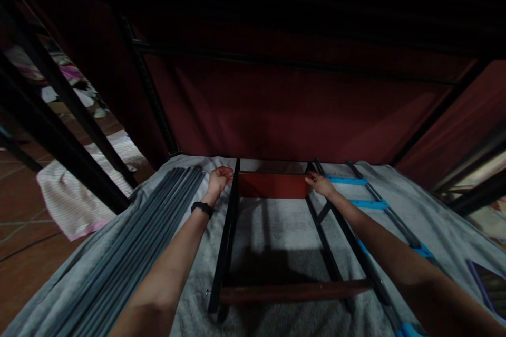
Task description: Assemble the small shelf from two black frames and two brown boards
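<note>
A dark metal frame (233, 210) lies on grey cloth in front of me, with two long side rails. A reddish-brown board (272, 185) spans its far end, and a darker brown crossbar (294, 291) spans the near end. My left hand (220, 179), a black band at its wrist, is beside the left rail near the board, its fingertips pinched together; anything in them is too small to make out. At the board's right end, my right hand (319, 184) has its thumb and fingers closed on the edge by the right rail.
Several grey tubes (158, 237) lie bundled on the left of the grey cloth (272, 226). To the right are more rails with blue brackets (367, 204). Dark red fabric (292, 110) on black bars walls the back. A striped cloth (90, 184) lies at far left.
</note>
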`<act>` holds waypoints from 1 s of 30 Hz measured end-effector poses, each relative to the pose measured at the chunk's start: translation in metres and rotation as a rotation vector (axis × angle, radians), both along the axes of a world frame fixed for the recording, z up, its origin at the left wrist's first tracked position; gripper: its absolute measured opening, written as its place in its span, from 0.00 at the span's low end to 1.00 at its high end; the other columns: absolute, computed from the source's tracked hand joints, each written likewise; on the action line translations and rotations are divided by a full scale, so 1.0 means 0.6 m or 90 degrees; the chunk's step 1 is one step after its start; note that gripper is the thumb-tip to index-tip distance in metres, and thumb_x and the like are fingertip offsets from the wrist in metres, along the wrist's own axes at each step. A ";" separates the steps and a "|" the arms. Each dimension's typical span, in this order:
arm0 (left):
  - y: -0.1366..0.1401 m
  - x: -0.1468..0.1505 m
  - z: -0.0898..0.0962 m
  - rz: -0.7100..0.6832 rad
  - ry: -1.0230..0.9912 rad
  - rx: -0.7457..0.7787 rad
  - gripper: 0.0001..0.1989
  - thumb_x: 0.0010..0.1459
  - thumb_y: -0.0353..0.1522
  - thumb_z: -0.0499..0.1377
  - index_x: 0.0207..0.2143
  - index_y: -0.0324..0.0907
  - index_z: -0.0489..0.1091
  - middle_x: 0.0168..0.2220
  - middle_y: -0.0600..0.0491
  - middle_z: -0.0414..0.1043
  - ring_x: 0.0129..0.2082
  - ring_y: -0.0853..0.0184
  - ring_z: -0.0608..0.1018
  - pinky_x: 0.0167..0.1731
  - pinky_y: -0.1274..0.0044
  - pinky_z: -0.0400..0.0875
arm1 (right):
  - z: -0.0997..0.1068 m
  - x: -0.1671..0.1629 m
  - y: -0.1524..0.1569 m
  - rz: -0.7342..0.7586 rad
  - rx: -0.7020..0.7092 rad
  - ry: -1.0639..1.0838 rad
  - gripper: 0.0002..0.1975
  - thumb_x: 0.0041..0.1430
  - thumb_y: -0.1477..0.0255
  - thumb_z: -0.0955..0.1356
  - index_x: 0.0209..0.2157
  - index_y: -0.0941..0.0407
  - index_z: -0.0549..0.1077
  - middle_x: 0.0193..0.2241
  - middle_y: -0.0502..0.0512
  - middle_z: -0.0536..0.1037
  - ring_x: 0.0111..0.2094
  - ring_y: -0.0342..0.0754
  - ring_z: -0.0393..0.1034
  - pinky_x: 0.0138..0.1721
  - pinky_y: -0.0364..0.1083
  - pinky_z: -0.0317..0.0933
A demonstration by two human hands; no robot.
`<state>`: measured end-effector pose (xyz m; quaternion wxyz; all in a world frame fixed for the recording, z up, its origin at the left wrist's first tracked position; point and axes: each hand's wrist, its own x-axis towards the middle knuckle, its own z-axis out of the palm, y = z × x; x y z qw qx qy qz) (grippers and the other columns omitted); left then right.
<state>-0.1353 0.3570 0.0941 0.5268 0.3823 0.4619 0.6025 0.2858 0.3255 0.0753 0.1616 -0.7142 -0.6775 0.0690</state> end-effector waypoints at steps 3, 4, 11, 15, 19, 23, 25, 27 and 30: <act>-0.002 -0.004 0.004 -0.012 0.046 -0.010 0.09 0.43 0.23 0.69 0.26 0.37 0.73 0.22 0.54 0.73 0.21 0.71 0.74 0.22 0.81 0.70 | 0.001 -0.002 0.000 -0.014 -0.012 -0.022 0.26 0.70 0.60 0.62 0.65 0.55 0.67 0.49 0.60 0.82 0.50 0.54 0.78 0.49 0.48 0.70; -0.003 -0.005 0.006 -0.015 0.058 -0.012 0.09 0.43 0.23 0.69 0.26 0.37 0.73 0.22 0.54 0.73 0.21 0.71 0.73 0.22 0.81 0.70 | 0.002 -0.003 0.000 -0.017 -0.013 -0.025 0.26 0.70 0.60 0.62 0.65 0.55 0.67 0.50 0.60 0.82 0.51 0.54 0.77 0.50 0.48 0.70; -0.004 -0.004 0.012 -0.036 0.127 -0.001 0.07 0.46 0.22 0.66 0.25 0.39 0.72 0.21 0.54 0.72 0.20 0.71 0.72 0.23 0.81 0.67 | 0.013 -0.010 -0.004 -0.013 -0.025 -0.011 0.26 0.70 0.60 0.63 0.65 0.56 0.67 0.55 0.61 0.78 0.55 0.54 0.75 0.54 0.47 0.68; -0.001 -0.003 0.014 -0.048 0.163 0.007 0.06 0.45 0.23 0.65 0.24 0.39 0.71 0.20 0.55 0.70 0.20 0.72 0.70 0.22 0.82 0.64 | 0.021 -0.013 -0.007 -0.011 -0.040 -0.021 0.26 0.70 0.60 0.61 0.65 0.56 0.66 0.55 0.61 0.78 0.55 0.54 0.75 0.54 0.49 0.68; 0.001 -0.004 0.019 -0.056 0.188 0.006 0.06 0.45 0.24 0.65 0.23 0.39 0.71 0.20 0.55 0.69 0.21 0.71 0.70 0.22 0.81 0.65 | 0.025 -0.015 -0.008 -0.012 -0.055 -0.030 0.27 0.71 0.59 0.60 0.66 0.56 0.65 0.56 0.61 0.78 0.56 0.54 0.74 0.55 0.48 0.67; -0.002 -0.003 0.026 -0.061 0.199 0.001 0.05 0.46 0.23 0.64 0.23 0.39 0.72 0.21 0.53 0.71 0.22 0.70 0.71 0.24 0.81 0.66 | 0.021 -0.015 -0.008 -0.019 -0.038 -0.033 0.28 0.70 0.60 0.61 0.66 0.57 0.65 0.56 0.62 0.78 0.56 0.54 0.74 0.55 0.49 0.66; -0.003 -0.002 0.027 -0.058 0.197 -0.006 0.04 0.47 0.25 0.64 0.24 0.40 0.72 0.21 0.53 0.72 0.22 0.69 0.71 0.24 0.81 0.66 | 0.019 -0.015 -0.008 -0.016 -0.023 -0.037 0.27 0.69 0.61 0.62 0.65 0.55 0.66 0.53 0.60 0.80 0.54 0.54 0.74 0.54 0.49 0.67; -0.004 0.001 0.027 -0.046 0.189 -0.018 0.04 0.48 0.25 0.64 0.25 0.41 0.72 0.21 0.53 0.71 0.23 0.68 0.72 0.24 0.81 0.66 | 0.019 -0.015 -0.008 -0.016 -0.018 -0.037 0.27 0.69 0.61 0.62 0.65 0.54 0.66 0.52 0.59 0.81 0.53 0.54 0.76 0.53 0.49 0.68; -0.007 0.002 0.024 -0.033 0.167 -0.037 0.04 0.50 0.26 0.64 0.31 0.40 0.73 0.23 0.53 0.72 0.24 0.67 0.75 0.25 0.80 0.68 | 0.023 -0.017 -0.010 -0.029 -0.036 -0.031 0.27 0.69 0.61 0.62 0.66 0.55 0.65 0.53 0.60 0.80 0.51 0.54 0.76 0.52 0.48 0.68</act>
